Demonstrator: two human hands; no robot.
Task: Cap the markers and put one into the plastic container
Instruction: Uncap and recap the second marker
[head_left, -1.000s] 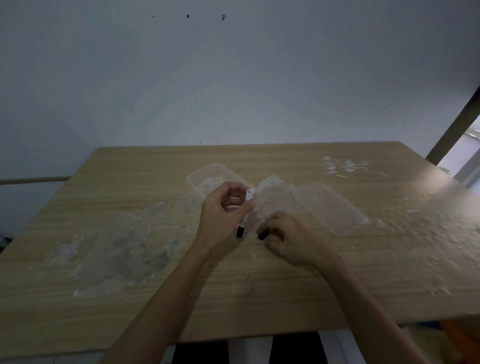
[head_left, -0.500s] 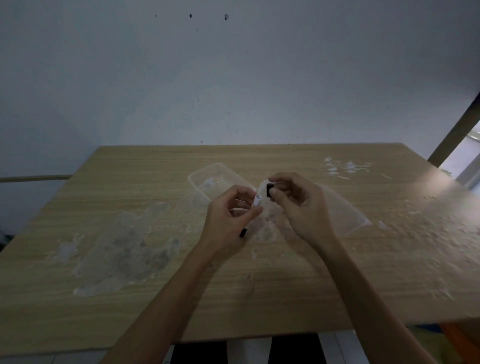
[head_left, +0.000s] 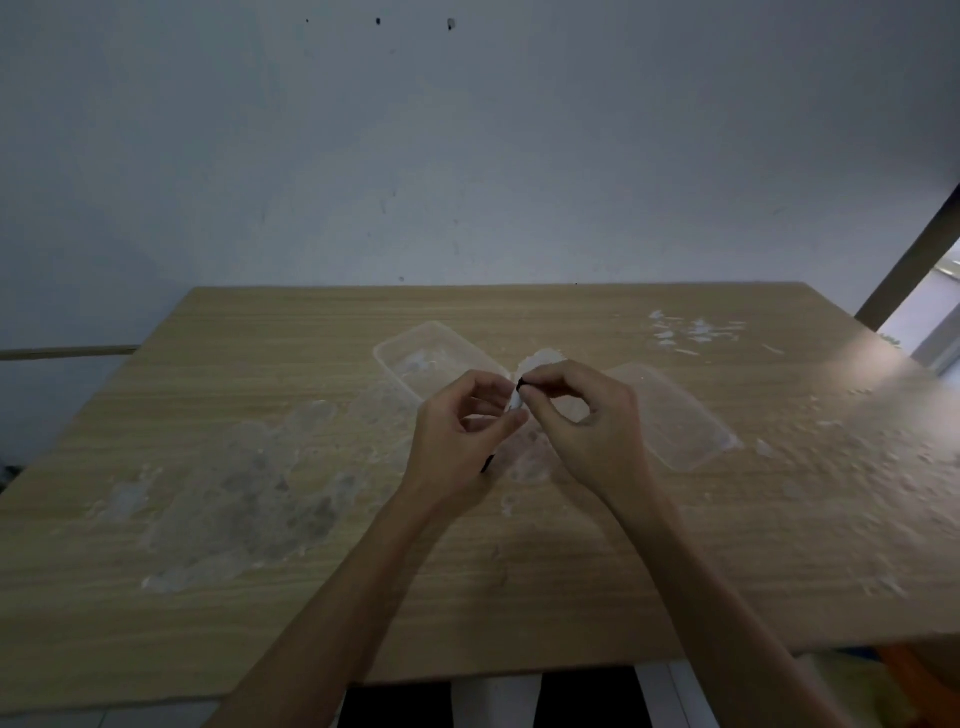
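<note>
My left hand (head_left: 462, 436) grips a white marker (head_left: 515, 401) with a black lower end that pokes out below the palm. My right hand (head_left: 582, 415) pinches a small black cap (head_left: 521, 385) and holds it right against the marker's upper end. Both hands meet above the middle of the wooden table (head_left: 519, 571). A clear plastic container (head_left: 431, 353) lies just behind my left hand. A second clear plastic piece (head_left: 675, 421), which may be its lid, lies to the right, partly hidden by my right hand.
White scuffed patches (head_left: 249, 488) cover the table's left half, and white flakes (head_left: 691, 332) are scattered at the back right. A grey wall rises behind the table. A dark slanted post (head_left: 909, 254) stands at the right edge.
My right hand picked the black cap off the table, lifted it and has brought it onto the marker's upper end. My left hand stayed almost in place with the marker.
</note>
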